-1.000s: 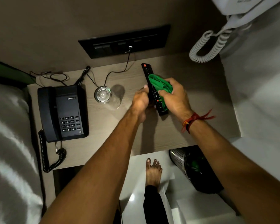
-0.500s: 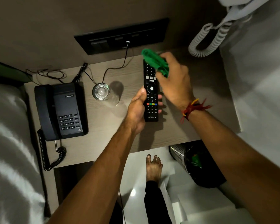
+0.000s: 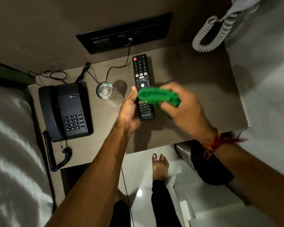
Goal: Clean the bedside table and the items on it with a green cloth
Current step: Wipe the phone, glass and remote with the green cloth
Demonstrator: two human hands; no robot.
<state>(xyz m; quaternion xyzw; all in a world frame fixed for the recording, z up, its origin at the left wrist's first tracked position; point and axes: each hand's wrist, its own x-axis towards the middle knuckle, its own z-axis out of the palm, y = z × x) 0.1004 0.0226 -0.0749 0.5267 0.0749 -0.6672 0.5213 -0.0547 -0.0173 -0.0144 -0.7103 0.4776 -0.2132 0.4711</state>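
Observation:
My left hand (image 3: 129, 110) grips the lower end of a black remote control (image 3: 141, 74), holding it buttons up above the wooden bedside table (image 3: 195, 76). My right hand (image 3: 184, 108) is closed on a bunched green cloth (image 3: 157, 97), which lies across the remote's lower middle and hides some of its buttons. The right hand and the cloth are blurred. A black desk telephone (image 3: 64, 112) sits at the table's left. An empty drinking glass (image 3: 105, 90) stands between the telephone and my left hand.
A black switch panel (image 3: 123, 33) on the wall has a cable running down onto the table. A white coiled cord (image 3: 208, 35) hangs at the upper right. Bedding (image 3: 10, 153) lies at the left. A bin (image 3: 203, 161) stands under the table's right edge, beside my bare foot (image 3: 160, 166).
My right hand has swept the green cloth from the remote's top end down to its lower middle. The left hand keeps its hold on the remote, which now points straighter toward the wall.

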